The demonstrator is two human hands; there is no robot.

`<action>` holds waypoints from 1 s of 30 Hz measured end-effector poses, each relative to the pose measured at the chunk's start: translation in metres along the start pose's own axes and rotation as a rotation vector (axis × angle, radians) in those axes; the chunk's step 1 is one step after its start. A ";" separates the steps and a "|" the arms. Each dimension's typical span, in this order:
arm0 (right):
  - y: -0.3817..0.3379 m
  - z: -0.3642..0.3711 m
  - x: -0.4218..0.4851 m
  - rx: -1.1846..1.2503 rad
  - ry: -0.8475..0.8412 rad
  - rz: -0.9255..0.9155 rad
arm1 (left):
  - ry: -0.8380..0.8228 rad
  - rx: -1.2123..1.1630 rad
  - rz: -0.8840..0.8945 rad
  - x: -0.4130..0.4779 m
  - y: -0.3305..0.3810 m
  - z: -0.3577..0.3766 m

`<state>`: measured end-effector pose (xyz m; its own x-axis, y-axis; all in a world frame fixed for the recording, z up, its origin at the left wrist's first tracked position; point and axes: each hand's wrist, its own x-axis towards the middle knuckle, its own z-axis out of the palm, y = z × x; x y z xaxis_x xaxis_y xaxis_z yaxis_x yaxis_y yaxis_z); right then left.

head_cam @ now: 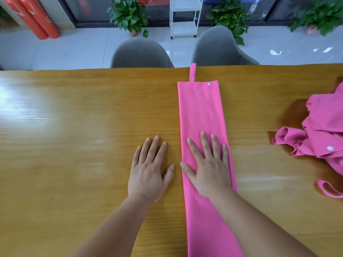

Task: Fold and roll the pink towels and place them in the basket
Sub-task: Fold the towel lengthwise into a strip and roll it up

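Observation:
A pink towel [200, 112] lies folded into a long narrow strip on the wooden table [74, 127], running from the near edge toward the far edge. A hanging loop and a white snap sit at its far end. My right hand [208, 167] rests flat on the strip, palm down, fingers spread. My left hand [150, 167] lies flat on the bare table just left of the strip, holding nothing. A crumpled pile of pink towels [319, 138] sits at the right edge. No basket is in view.
Two grey chairs [141, 52] stand behind the table's far edge. Beyond them are potted plants [128, 15], a white rack [183, 17] and red cylinders [33, 17] on the floor.

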<state>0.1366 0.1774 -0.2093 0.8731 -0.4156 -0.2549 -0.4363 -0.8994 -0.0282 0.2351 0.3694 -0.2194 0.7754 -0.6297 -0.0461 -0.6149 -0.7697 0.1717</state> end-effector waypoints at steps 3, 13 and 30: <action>0.003 -0.007 0.042 0.010 0.010 -0.012 | 0.016 -0.010 0.004 0.001 -0.001 0.000; 0.004 0.003 -0.032 -0.010 -0.033 -0.017 | 0.029 -0.016 0.001 0.001 -0.001 0.001; 0.001 0.000 0.000 0.009 0.003 -0.037 | 0.040 -0.023 -0.005 0.001 -0.001 0.001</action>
<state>0.1363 0.1764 -0.2098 0.8893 -0.3828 -0.2503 -0.4059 -0.9127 -0.0462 0.2358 0.3693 -0.2210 0.7838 -0.6209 -0.0080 -0.6079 -0.7699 0.1940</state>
